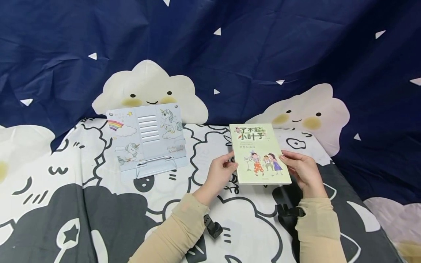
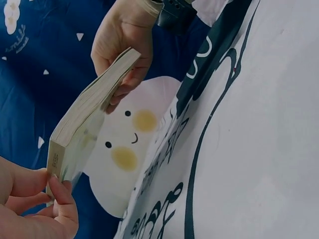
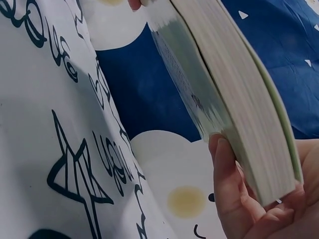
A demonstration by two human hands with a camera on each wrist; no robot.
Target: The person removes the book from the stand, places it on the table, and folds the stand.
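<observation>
A pale green paperback book (image 1: 243, 160) with cartoon children and Chinese lettering on its cover is held up between both hands, cover facing the head camera. My left hand (image 1: 217, 176) grips its left edge, and in the left wrist view thumb and fingers pinch the book (image 2: 82, 107) near one end of the spine. On the opposite edge, my right hand (image 1: 306, 173) holds it between thumb and fingers. The right wrist view shows the page edges of the book (image 3: 249, 94) pressed slightly bowed, with the right hand (image 3: 279, 219) at its lower corner.
To the left stands a light blue unicorn-print book stand (image 1: 148, 142), tilted back, with a wire ledge (image 1: 156, 168) at its foot. The surface is covered by a black-and-white cartoon cloth (image 1: 243, 219). Behind hangs a dark blue cloth (image 1: 236, 65) with clouds and triangles.
</observation>
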